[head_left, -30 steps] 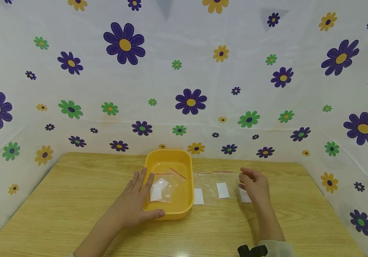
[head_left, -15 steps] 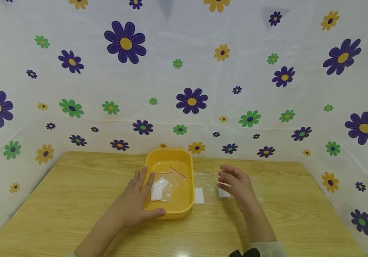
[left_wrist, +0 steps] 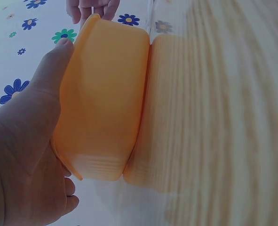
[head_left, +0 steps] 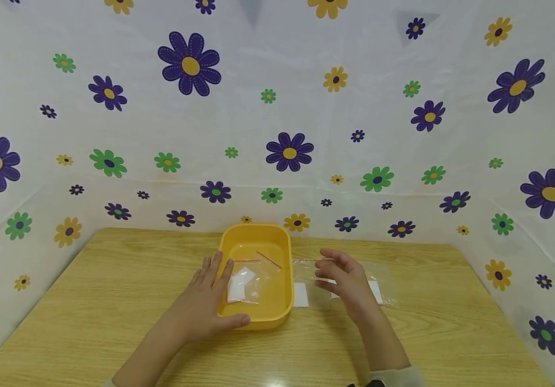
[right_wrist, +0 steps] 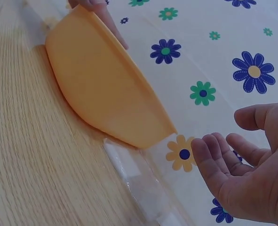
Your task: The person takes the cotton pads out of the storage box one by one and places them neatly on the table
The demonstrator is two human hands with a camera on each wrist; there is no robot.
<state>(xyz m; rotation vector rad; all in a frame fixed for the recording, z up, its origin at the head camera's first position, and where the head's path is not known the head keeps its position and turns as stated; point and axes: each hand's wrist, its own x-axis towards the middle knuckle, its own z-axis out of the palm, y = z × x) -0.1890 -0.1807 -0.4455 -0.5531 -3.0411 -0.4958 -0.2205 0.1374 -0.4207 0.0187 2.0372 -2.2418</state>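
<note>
A yellow plastic tray [head_left: 258, 323] stands near the middle of the table. My left hand [head_left: 199, 307] rests on its left rim, fingers spread and thumb along the near edge. Inside lie clear zip bags with red seal lines and white paper slips [head_left: 236, 290]. On the table right of the tray, several similar clear bags lie in a row, with a white slip [head_left: 300, 295] close to the tray wall and another white slip [head_left: 376, 292] farther right. Over this row hovers my right hand [head_left: 350, 282], fingers loosely bent and apart, holding nothing; it partly covers one bag.
The wooden table [head_left: 113, 279] reaches back to a white cloth [head_left: 239, 118] printed with flowers, which also hangs along both sides. In the right wrist view, the bags [right_wrist: 141, 183] lie flat beside the end of the tray.
My right hand has moved left from the rightmost bag to above the middle of the row, uncovering that bag's slip. The left hand and tray have stayed in place.
</note>
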